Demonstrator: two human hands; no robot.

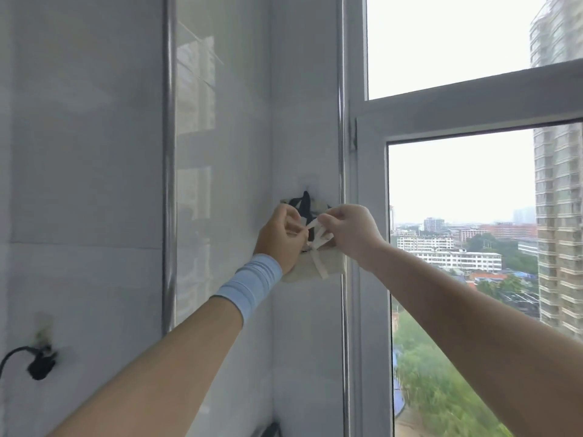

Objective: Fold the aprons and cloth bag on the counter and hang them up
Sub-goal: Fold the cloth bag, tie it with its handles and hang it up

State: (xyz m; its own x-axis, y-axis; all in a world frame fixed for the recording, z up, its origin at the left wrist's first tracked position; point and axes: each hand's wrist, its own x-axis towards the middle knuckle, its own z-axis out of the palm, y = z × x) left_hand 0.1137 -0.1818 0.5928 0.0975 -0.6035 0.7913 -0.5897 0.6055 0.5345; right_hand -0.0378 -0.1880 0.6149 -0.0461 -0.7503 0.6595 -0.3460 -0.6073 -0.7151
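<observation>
Our left grip (281, 234) and right grip (350, 231) pinch the cream strap (321, 240) of the folded cloth bag (307, 268) at the wall hook (305, 190). Dark apron straps (302, 205) seemingly hang there already, so we're nearly done.

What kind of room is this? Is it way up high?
Probably a tiled kitchen or utility corner, high in a flat: glossy white wall tiles, a black plug, and a window overlooking rooftops below.
</observation>
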